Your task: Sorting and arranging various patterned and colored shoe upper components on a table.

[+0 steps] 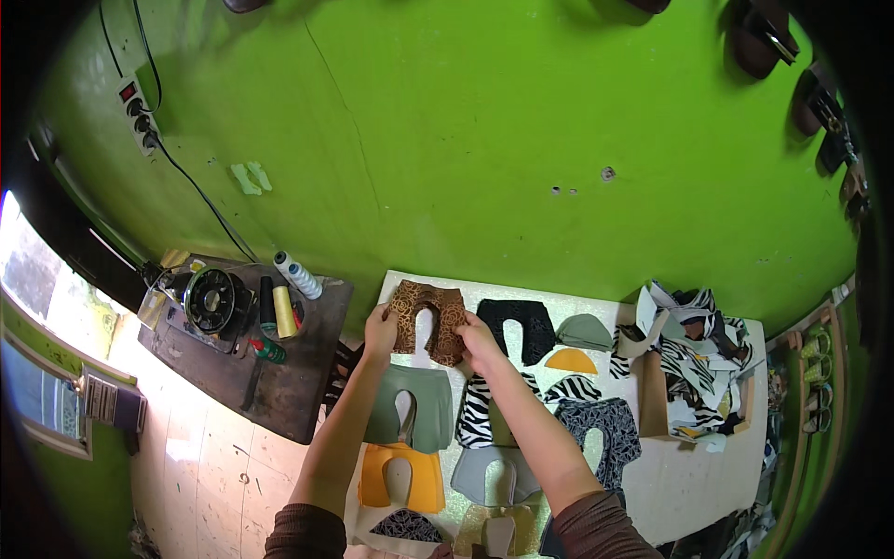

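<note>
At the far left part of the white table, a brown U-shaped cut piece (410, 312) with a dark swirl pattern spans my two hands. My left hand (379, 333) is closed on its left edge. The opposite edge is pinched by my right hand (479, 343). Just right of it lies a black U-shaped piece (537, 328). A grey-green piece (433, 401) lies nearer, below the brown one. Zebra-striped pieces (476, 417) lie partly under my right forearm. Closer still are a mustard-yellow piece (373, 477) and a light grey one (467, 473).
A cardboard box (654, 396) overflowing with scraps stands on the right of the white table (689, 484). To the left, a dark table (312, 373) carries a sewing machine (212, 300) and thread spools (285, 312). A green wall (466, 140) rises behind; a power strip (138, 114) hangs there.
</note>
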{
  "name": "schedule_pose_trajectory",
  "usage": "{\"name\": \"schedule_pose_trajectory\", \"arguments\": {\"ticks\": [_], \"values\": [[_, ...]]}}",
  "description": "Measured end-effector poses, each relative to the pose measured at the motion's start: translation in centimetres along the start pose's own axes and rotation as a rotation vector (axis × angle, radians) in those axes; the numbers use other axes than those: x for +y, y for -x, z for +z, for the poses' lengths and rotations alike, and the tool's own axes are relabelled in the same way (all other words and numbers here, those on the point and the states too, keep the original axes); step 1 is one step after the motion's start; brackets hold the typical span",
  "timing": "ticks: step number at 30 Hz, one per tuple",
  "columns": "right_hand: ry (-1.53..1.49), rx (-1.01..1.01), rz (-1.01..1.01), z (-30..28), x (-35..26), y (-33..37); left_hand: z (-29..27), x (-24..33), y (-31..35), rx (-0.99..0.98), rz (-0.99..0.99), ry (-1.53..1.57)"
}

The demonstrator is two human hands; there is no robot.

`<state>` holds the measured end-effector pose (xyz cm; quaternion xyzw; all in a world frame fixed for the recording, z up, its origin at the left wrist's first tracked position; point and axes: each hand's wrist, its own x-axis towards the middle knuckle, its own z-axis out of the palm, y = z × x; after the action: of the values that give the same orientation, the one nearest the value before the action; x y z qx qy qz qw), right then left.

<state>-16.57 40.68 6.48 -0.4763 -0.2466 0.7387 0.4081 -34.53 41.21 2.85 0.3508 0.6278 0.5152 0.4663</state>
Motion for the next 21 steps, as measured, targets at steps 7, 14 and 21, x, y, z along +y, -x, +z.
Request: {"name": "schedule_pose_trajectory", "arguments": {"ticks": [7,14,21], "values": [[0.136,0.024,-0.107,0.6,1.0,-0.7,-0.3,-1.1,-0.8,-0.058,0.094,-0.309],[0.650,0.157,-0.173,0.2,0.8,-0.6,-0.4,0.8,0.5,0.079,0.396,-0.695],[1.267,0.256,-0.514,0.1,2.5,-0.5,1.3,1.3,1.0,0.082,0.363,-1.244]]}}
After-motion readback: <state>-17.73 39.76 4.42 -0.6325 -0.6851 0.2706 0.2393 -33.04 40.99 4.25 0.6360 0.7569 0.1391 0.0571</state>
